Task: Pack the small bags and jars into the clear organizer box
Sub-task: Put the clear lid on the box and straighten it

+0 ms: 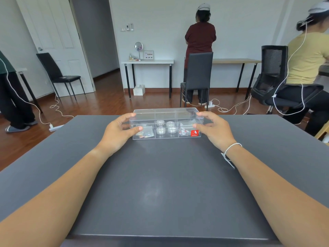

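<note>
Gripping the clear plastic organizer box (166,122) at its ends, left hand (118,132) and right hand (213,129), fingers curled.

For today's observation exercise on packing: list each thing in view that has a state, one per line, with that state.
organizer box: lid on, standing on the dark table
jars: four, inside the middle compartment
small bags: inside the left and right end compartments
left hand: fingers on the box's left end
right hand: fingers on the box's right end
door: open
</note>
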